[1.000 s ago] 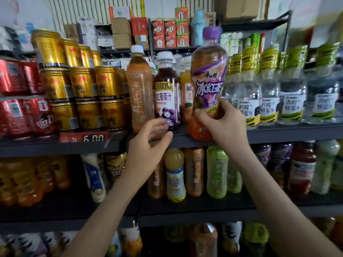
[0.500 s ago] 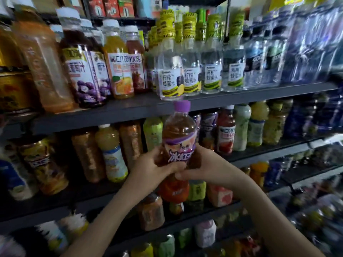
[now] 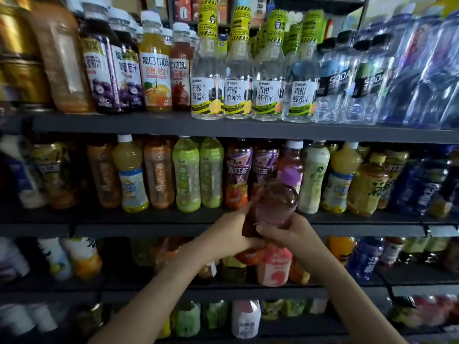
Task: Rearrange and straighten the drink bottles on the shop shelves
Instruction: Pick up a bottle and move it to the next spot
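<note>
- A tea bottle (image 3: pixel 273 204) with a purple cap is in mid-air at centre right of the frame, in front of the middle shelf (image 3: pixel 149 227) and not standing on it
- It tilts, with the cap up and away from the camera and the base down toward the wrists
- The left hand (image 3: pixel 231 234) grips its lower left side, fingers curled round the body and thumb up along the side
- The right hand (image 3: pixel 290 234) grips it from the right, fingers wrapped across the front at the label
- Both grips are tight on the bottle, and the two hands almost meet under it
- Just behind and left of the cap, two purple-label bottles (image 3: pixel 237 175) of the same look stand upright on the middle shelf
- Left of those stand two green bottles (image 3: pixel 186 175), side by side and touching
- Behind the cap stands a pink drink (image 3: pixel 291 157) with a white cap
- On the top shelf (image 3: pixel 124 125), at upper centre, a row of clear honey-water bottles (image 3: pixel 207 78) stands at the front edge
- Juice bottles (image 3: pixel 104 70) are to their left and soda bottles (image 3: pixel 335 78) to their right
- Gold cans (image 3: pixel 17 58) are stacked at upper left, blurred
- Below the hands, a pink carton (image 3: pixel 274 266) stands on the lower shelf (image 3: pixel 149 291)
</note>
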{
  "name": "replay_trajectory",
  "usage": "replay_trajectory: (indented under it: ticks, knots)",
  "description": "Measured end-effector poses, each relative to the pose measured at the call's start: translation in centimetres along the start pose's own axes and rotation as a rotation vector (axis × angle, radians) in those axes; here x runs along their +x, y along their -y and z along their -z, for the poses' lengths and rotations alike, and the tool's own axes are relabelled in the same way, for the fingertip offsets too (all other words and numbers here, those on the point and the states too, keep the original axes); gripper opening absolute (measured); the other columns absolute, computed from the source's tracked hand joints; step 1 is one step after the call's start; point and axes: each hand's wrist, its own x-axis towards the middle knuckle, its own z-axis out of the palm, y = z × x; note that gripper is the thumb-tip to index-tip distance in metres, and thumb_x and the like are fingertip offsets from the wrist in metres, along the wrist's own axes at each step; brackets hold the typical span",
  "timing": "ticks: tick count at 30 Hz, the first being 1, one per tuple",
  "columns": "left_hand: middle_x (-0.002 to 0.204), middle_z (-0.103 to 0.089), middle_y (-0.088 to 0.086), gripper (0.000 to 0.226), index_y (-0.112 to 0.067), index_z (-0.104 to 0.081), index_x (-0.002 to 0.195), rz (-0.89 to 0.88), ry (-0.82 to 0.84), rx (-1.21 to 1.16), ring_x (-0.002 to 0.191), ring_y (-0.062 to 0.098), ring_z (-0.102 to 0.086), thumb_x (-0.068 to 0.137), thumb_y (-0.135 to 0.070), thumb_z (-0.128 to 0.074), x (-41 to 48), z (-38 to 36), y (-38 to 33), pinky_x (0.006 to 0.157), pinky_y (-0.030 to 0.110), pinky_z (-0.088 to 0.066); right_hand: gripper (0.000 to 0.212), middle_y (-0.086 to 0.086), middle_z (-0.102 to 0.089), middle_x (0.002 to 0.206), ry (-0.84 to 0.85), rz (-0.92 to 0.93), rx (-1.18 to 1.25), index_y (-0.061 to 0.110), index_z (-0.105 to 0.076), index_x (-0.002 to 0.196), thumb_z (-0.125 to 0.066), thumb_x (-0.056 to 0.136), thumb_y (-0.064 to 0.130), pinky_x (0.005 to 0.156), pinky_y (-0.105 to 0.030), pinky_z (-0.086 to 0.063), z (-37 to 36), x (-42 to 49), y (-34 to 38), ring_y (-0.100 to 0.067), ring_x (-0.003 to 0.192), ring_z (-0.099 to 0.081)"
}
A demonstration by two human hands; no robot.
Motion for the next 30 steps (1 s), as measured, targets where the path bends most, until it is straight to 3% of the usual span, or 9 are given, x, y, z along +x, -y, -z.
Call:
replay_trajectory:
  ticks: [4,7,11,14,17,20,24,27,30]
  knots:
    - [0.132,-0.048,-0.012,0.064,-0.027,-0.027,0.146,0.02,-0.198,0.173,0.117,0.009,-0.051,0.091,-0.03,-0.06,0.3,1.8,1.3,0.087,0.018,-0.045,0.032,-0.002,-0.075,0.092,-0.122,0.017,0.074,0.015,-0.07,0.099,-0.081,0.07,0.026,0.077,-0.038,-0.056,-0.6,1.7,-1.6,-0.023,0.091,-0.07]
    - [0.119,-0.055,-0.008,0.048,-0.021,-0.041,0.138,0.022,-0.491,0.202,0.099,0.012,-0.059,0.093,-0.027,-0.057,1.3,2.5,2.2,0.074,0.015,-0.044,0.035,-0.001,-0.075,0.091,-0.187,0.061,0.075,0.015,-0.07,0.099,-0.082,0.069,0.03,0.081,-0.043,-0.057,-0.5,2.9,-2.1,-0.02,0.088,-0.071]
    - [0.114,-0.06,-0.009,0.04,-0.02,-0.05,0.129,0.0,-0.658,0.175,0.091,0.005,-0.059,0.09,-0.023,-0.061,3.6,1.3,2.4,0.074,0.015,-0.047,0.026,0.004,-0.074,0.084,-0.277,0.124,0.002,0.019,-0.072,0.09,-0.082,0.069,0.03,0.07,-0.025,-0.056,0.3,3.3,-1.6,-0.01,0.081,-0.07]
    - [0.114,-0.062,-0.004,0.036,-0.02,-0.052,0.126,-0.064,-0.653,0.163,0.079,0.001,-0.055,0.091,-0.02,-0.059,5.5,0.5,1.3,0.059,0.002,-0.041,0.017,0.01,-0.071,0.075,-0.328,0.147,-0.064,0.021,-0.071,0.081,-0.08,0.073,0.033,0.051,-0.01,-0.045,1.6,3.3,-0.8,0.005,0.065,-0.064]
    - [0.112,-0.064,-0.001,0.035,-0.018,-0.053,0.126,-0.147,-0.622,0.205,0.07,0.004,-0.057,0.092,-0.022,-0.058,7.3,0.0,-0.7,0.061,0.01,-0.045,0.02,0.009,-0.07,0.072,-0.415,0.12,-0.083,0.022,-0.07,0.076,-0.078,0.072,0.04,0.056,-0.018,-0.05,3.8,3.5,-0.5,-0.002,0.069,-0.066]
    - [0.116,-0.063,0.002,0.036,-0.016,-0.053,0.126,-0.196,-0.628,0.289,0.093,0.018,-0.063,0.091,-0.024,-0.057,9.7,-0.8,-2.8,0.08,0.03,-0.051,0.024,0.004,-0.073,0.079,-0.473,0.082,-0.08,0.02,-0.071,0.08,-0.079,0.071,0.041,0.068,-0.033,-0.057,6.8,3.4,-0.5,-0.014,0.079,-0.069]
    - [0.137,-0.05,0.011,0.051,-0.009,-0.038,0.141,-0.196,-0.571,0.479,0.13,0.026,-0.041,0.095,-0.027,-0.051,13.1,-2.6,-5.1,0.104,0.031,-0.033,0.02,0.006,-0.073,0.076,-0.497,0.091,-0.163,0.022,-0.07,0.075,-0.079,0.071,0.039,0.075,-0.038,-0.058,10.9,3.0,-1.4,-0.011,0.076,-0.069]
    - [0.144,-0.037,0.018,0.072,-0.003,-0.016,0.148,-0.012,-0.474,0.368,0.131,0.031,-0.038,0.094,-0.033,-0.053,15.4,-4.3,-6.8,0.101,0.032,-0.035,0.029,0.008,-0.073,0.085,-0.506,0.128,-0.183,0.022,-0.072,0.088,-0.08,0.068,0.04,0.078,-0.036,-0.057,13.1,3.2,-3.2,-0.01,0.084,-0.068]
    - [0.15,-0.022,0.023,0.082,0.002,-0.006,0.148,0.111,-0.523,0.278,0.134,0.032,-0.034,0.093,-0.032,-0.056,17.2,-5.8,-8.2,0.103,0.034,-0.035,0.032,0.008,-0.073,0.088,-0.513,0.164,-0.153,0.021,-0.071,0.094,-0.08,0.068,0.038,0.079,-0.036,-0.057,14.3,3.3,-4.8,-0.01,0.086,-0.068]
